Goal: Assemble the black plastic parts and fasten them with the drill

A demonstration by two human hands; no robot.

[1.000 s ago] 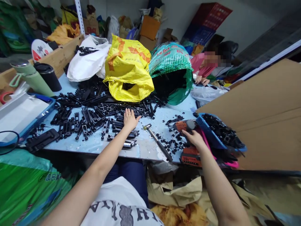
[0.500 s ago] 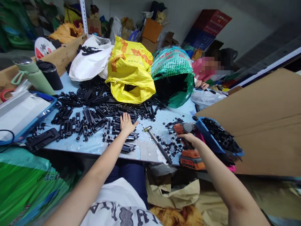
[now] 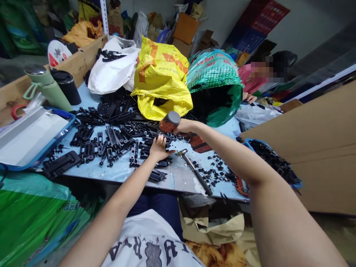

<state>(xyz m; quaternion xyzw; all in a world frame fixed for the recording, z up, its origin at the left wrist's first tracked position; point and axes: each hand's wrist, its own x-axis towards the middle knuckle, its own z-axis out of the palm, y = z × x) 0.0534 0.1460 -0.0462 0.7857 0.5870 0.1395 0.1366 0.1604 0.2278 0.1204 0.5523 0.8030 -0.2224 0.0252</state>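
Note:
My right hand (image 3: 185, 127) grips an orange and black cordless drill (image 3: 169, 121), held over the row of black parts, its battery end pointing right. Just below the drill's front, my left hand (image 3: 160, 148) lies spread on the black plastic parts (image 3: 156, 175) lined up near the table's front. A hammer (image 3: 194, 170) with a black handle rests right of my left hand. Small black pieces with metal pins (image 3: 218, 168) are scattered beyond the hammer. More black parts (image 3: 109, 142) are heaped to the left.
Behind the heap stand a white sack (image 3: 111, 70), a yellow sack (image 3: 161, 81) and a green sack (image 3: 215, 74). A blue basket of black parts (image 3: 271, 159) sits at right. Bottles (image 3: 52, 89) and a blue tray (image 3: 59, 135) are at left. A person (image 3: 251, 79) sits across.
My right hand has lifted the drill from the table's right side and brought it left, up to my left hand. My left hand remains on the row of parts. The view has shifted slightly.

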